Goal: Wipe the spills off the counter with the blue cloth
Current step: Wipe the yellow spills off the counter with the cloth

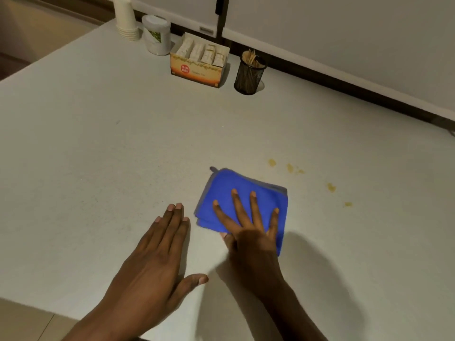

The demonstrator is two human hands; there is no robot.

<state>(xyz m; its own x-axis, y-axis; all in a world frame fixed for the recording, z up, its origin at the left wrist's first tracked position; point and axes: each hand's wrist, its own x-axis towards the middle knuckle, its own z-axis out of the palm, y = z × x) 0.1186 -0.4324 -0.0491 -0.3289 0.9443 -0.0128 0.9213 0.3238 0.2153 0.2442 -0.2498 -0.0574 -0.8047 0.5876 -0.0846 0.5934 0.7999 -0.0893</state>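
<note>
A folded blue cloth (pixel 229 190) lies flat on the pale counter (pixel 98 156). My right hand (pixel 248 232) presses down on it, fingers spread over its near half and thumb at its near edge. To the cloth's left, my left hand (pixel 157 252) rests palm down on the bare counter with fingers together and holds nothing. Several small yellow-brown spills dot the counter right of the cloth: one spot (pixel 272 162) beyond its far right corner, others (pixel 331 187) further right.
Along the far edge stand a stack of paper cups (pixel 126 19), a white canister (pixel 156 35), an open tea-bag box (pixel 199 61) and a black mesh cup of wooden sticks (pixel 249 73). The counter's near edge (pixel 49 310) runs at the lower left.
</note>
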